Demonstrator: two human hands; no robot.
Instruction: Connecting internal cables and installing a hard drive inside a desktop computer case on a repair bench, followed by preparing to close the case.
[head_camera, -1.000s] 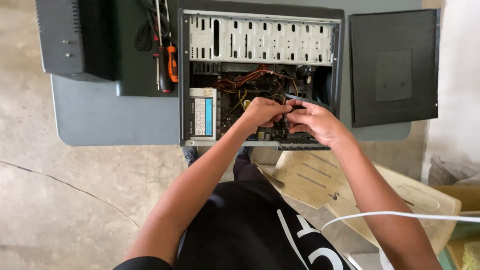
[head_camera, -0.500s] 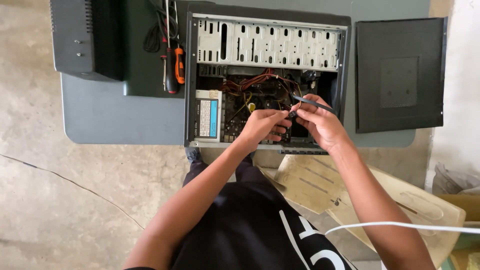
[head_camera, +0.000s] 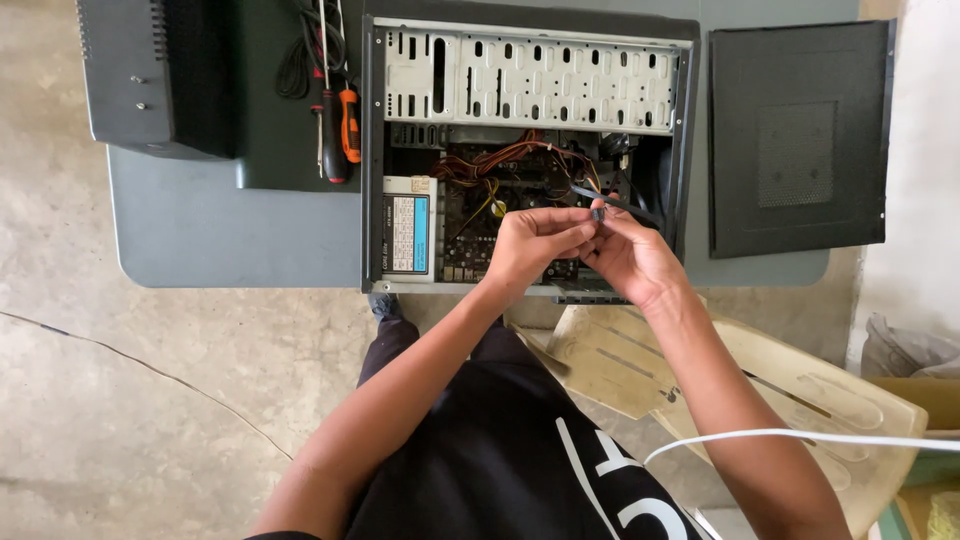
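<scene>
So both hands are over the near right part of the open computer case (head_camera: 530, 150), which lies on its side on the grey table (head_camera: 200, 240). The left hand (head_camera: 530, 245) and right hand (head_camera: 630, 255) meet fingertip to fingertip, both pinched around the small dark connector (head_camera: 598, 212) at the end of a thin flat cable (head_camera: 625, 203) that runs off to the right inside the case. Looks to me like the plug is being handled just above the motherboard (head_camera: 500, 215), not seated in anything yet. I'd say the next bit needs the plug turned the right way round and lined up with its socket before any pushing. Screwdrivers (head_camera: 335, 130) sit untouched at the left, side panel (head_camera: 795, 140) off to the right.
</scene>
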